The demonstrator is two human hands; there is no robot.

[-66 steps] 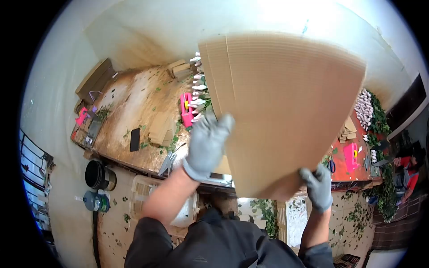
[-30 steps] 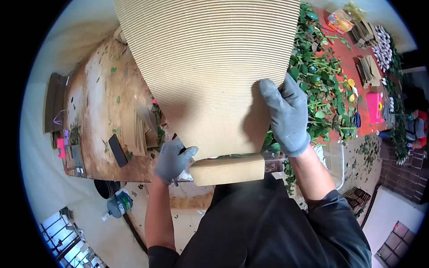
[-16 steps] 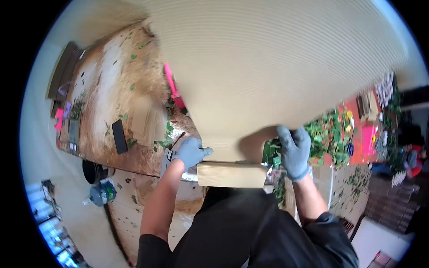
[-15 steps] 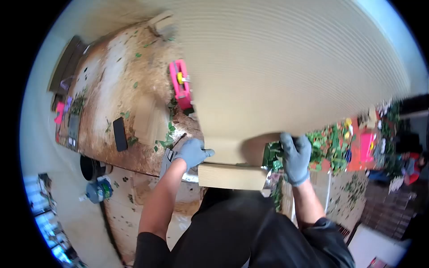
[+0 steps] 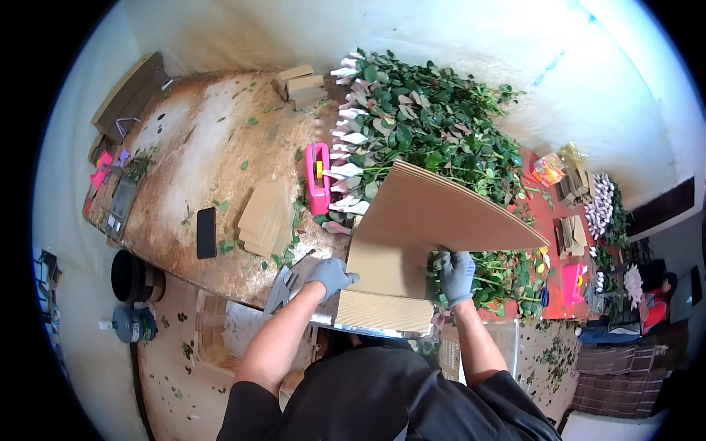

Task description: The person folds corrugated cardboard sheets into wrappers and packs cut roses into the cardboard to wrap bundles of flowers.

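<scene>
A sheet of corrugated cardboard (image 5: 386,268) lies bent in front of me. Its short ribbed flap (image 5: 384,311) faces my body, while the large far panel (image 5: 441,209) leans up and over toward me. My left hand (image 5: 329,277), in a grey glove, is closed at the sheet's left edge with the thumb over it. At the right side, my gloved right hand (image 5: 457,278) is curled against the lower edge of the raised panel; some of its fingertips are hidden. Beyond the sheet lie leafy flower stems (image 5: 434,117) with white-wrapped heads.
A pink tape dispenser (image 5: 318,180) stands left of the flowers. Further left are flat cardboard pieces (image 5: 265,219) and a black phone (image 5: 207,233). Another pink dispenser (image 5: 572,285) sits on the red surface at right. A person in red (image 5: 657,305) is at the far right.
The large panel has come down from filling the upper view, uncovering the flowers behind it. My right hand has shifted slightly left and down; my left hand stays at the sheet's left edge.
</scene>
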